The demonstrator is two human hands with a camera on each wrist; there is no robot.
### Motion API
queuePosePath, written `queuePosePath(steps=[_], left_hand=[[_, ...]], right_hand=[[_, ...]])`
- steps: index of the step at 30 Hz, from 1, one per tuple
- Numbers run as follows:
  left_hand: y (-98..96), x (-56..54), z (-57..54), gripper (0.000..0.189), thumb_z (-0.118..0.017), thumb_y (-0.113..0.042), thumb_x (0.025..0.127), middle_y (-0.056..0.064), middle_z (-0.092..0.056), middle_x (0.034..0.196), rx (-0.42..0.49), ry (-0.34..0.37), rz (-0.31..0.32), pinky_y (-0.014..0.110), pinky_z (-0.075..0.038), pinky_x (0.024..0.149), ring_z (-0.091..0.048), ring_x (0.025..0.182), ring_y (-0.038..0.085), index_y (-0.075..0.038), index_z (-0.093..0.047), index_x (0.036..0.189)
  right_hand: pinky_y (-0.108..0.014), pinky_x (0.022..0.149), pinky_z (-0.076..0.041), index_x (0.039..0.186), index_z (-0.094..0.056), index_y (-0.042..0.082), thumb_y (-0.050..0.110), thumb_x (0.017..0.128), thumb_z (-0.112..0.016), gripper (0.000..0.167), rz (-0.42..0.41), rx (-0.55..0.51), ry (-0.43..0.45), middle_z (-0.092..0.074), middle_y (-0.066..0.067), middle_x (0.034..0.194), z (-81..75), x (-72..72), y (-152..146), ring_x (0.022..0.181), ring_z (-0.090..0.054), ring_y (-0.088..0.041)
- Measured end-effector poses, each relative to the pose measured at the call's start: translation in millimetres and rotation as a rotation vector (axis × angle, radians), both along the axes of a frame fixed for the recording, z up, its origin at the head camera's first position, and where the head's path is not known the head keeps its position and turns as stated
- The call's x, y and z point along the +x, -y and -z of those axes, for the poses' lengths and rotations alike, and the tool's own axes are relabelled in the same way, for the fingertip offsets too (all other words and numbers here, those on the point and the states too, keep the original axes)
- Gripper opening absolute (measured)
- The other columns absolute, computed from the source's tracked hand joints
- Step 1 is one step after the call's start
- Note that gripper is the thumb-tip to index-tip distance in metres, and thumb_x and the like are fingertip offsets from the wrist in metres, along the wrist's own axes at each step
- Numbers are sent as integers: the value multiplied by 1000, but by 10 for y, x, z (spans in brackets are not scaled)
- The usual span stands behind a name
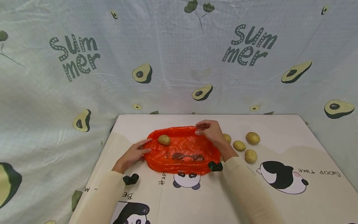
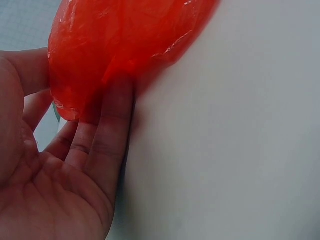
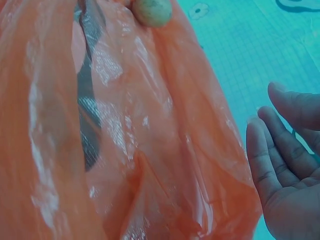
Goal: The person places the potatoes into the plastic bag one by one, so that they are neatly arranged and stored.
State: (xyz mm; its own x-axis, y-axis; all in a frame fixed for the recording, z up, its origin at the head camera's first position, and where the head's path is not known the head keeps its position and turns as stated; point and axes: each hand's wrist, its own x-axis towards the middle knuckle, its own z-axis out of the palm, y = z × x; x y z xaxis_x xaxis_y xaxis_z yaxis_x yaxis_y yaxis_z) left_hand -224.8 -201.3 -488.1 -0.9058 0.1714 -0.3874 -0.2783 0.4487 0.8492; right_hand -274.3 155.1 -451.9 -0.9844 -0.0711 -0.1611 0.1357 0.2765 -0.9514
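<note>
Left hand [image 1: 133,155] and right hand [image 1: 213,132], fingers extended, are, over the table's [image 1: 207,202] far half, bracketing a red bag [image 1: 183,140]; one potato [image 1: 164,140] is lying toward its left end. Only the head view is showing four more potatoes [image 1: 253,138] right of it.

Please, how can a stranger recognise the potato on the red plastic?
On the pale table, find the red plastic between the left hand and right hand. The potato lies alone toward its left side; four other potatoes sit directly on the table.

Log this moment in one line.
left hand: touching red plastic bag; right hand: by its far edge; oval brown potato: on bag; four potatoes: right of bag
</note>
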Motion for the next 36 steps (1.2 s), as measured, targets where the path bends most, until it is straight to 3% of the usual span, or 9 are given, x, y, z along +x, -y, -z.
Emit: queuePosePath(steps=[19,36], left_hand=[[15,-9,36,60,-57,-18,106,23,-43,160,21,-8,11,27,-51,77,-57,106,22,-17,-38,162],[26,-53,67,59,-56,-18,107,21,-41,162,17,8,7,26,-53,80,-58,109,24,-20,-38,162]], right_hand=[[-45,101,-58,127,-71,4,3,93,-74,34,-1,7,-55,-72,-21,127,30,34,-273,111,-72,-32],[-45,111,-51,134,-67,7,7,95,-72,40,14,14,-1,-69,-18,135,39,20,-558,122,-67,-33]])
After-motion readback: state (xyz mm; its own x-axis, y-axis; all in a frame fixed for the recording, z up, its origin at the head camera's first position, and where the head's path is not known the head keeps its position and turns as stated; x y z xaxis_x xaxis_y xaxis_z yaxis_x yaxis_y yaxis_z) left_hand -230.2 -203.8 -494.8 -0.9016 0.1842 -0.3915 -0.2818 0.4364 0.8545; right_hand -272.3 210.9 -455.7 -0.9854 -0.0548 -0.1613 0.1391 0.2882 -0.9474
